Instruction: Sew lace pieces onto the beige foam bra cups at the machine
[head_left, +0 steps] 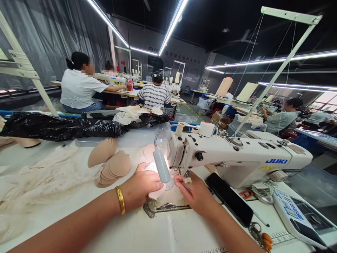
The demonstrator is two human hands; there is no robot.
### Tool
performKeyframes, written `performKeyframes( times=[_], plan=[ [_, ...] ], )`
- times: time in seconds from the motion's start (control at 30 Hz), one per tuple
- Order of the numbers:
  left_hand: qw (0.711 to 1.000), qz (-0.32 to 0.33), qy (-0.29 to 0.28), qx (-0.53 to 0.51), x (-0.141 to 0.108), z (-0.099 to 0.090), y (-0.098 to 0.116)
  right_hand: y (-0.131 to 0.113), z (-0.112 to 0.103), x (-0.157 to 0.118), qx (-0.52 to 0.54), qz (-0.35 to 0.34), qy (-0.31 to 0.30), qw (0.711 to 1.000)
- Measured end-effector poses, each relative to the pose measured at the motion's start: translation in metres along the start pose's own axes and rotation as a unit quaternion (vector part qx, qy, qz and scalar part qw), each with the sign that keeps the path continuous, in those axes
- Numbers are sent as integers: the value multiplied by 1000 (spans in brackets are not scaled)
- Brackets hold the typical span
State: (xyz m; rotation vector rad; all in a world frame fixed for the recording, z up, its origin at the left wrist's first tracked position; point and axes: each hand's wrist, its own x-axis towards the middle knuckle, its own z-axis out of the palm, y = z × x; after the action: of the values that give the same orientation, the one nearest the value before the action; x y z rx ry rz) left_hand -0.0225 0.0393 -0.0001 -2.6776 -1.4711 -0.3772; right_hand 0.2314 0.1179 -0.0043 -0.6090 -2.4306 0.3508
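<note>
My left hand (143,184), a gold bangle on its wrist, grips a pale pink fabric piece (157,194) between thumb and fingers at the left of the needle area. My right hand (191,191) is closed, its thumb and fingertips pinched together just right of the needle area; what they hold is hidden. Both hands rest at the bed of a white sewing machine (218,151). A grey gooseneck lamp (161,165) shines on the work and covers part of it. Left of my left hand lie stacked beige cup-shaped pieces (114,168).
Cream lace fabric (50,172) spreads over the left of the table, with black plastic (63,124) behind it. A phone (229,198), keys (255,232) and a white control box (297,218) lie on the right. Co-workers sit at other machines beyond.
</note>
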Motion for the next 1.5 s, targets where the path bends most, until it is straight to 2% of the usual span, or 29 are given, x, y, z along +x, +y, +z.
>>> performKeyframes(
  times=[0.1,0.33,0.53,0.7,0.83,1.0,1.23,1.5],
  plan=[
    [1000,1,-3,-29,0,0,0,-1,-1,1,10,9,-10,1000],
    [1000,-2,-4,6,-1,-5,4,-5,-5,1,17,36,-50,998],
    [999,10,5,30,-3,-11,15,-8,-2,-4,1,10,-98,995],
    [998,22,18,52,-6,-8,24,-15,-4,-4,25,-38,-154,987],
    [997,52,40,49,-9,-4,31,-23,-6,-3,5,-45,-183,982],
    [995,54,64,59,-10,0,31,-23,-2,-3,12,-35,-167,985],
    [998,11,33,50,-2,3,22,-17,9,-4,21,-14,-124,992],
    [999,-14,29,42,6,-4,13,-14,17,-3,-20,20,-112,993]
  ],
)
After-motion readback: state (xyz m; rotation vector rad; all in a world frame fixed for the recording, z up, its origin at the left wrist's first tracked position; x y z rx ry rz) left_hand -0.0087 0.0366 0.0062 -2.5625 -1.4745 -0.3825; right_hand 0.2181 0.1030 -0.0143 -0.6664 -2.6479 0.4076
